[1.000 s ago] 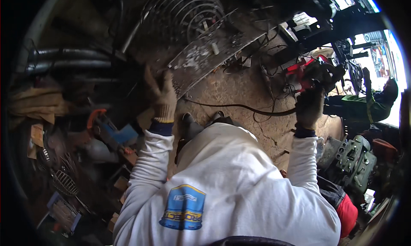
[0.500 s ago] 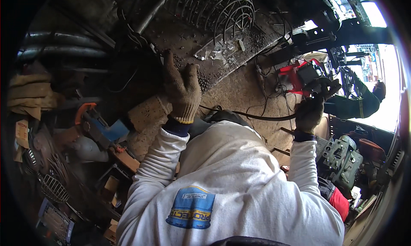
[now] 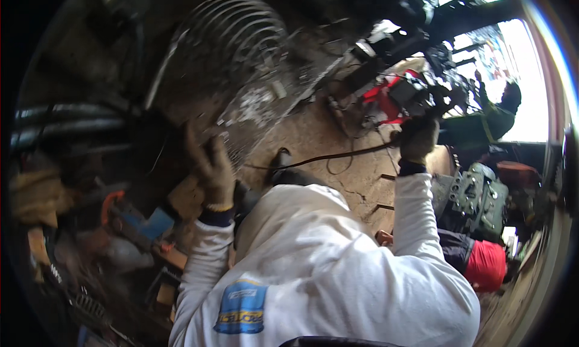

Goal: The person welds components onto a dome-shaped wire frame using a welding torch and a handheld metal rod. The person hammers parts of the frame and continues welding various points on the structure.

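Since the earlier frame our left hand (image 3: 212, 166) has dropped lower, gloved fingers spread flat against the dirty metal sheet (image 3: 256, 108) below the wire coil (image 3: 226, 42). Our right hand (image 3: 417, 139) stays clenched around the red power tool (image 3: 401, 93), its black cable (image 3: 325, 159) trailing across the floor.

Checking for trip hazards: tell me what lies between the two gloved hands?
In the head view, a black cable runs over cracked dirt floor between left hand and right hand.
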Tool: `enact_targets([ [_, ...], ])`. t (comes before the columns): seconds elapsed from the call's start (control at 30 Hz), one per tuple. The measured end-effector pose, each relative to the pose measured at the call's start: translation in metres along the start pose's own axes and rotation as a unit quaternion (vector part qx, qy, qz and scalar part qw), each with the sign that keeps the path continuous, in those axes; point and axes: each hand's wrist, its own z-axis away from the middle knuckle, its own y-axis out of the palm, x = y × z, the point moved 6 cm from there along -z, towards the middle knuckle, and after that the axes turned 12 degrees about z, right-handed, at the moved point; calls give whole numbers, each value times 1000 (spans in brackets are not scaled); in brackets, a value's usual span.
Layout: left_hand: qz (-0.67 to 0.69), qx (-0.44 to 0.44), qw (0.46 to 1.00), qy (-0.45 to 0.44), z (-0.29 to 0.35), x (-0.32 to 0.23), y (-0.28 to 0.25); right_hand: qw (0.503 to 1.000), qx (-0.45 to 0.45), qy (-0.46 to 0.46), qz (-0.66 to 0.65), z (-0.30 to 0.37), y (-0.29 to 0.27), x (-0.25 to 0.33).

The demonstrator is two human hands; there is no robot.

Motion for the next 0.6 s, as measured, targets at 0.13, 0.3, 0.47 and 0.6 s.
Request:
enact_targets([
  [0.13,58,0,998,-37,-1,-1,7,922,-113,-184,321,-72,-9,50],
  [0.3,-95,14,994,-49,-3,8,1,976,-137,-90,142,-188,-15,52],
  [0.47,-61,-9,998,-31,-2,11,-4,950,-166,-143,221,-291,7,26],
  [0.6,-381,54,919,86,1,-28,5,942,-169,-208,202,-351,17,-1],
])
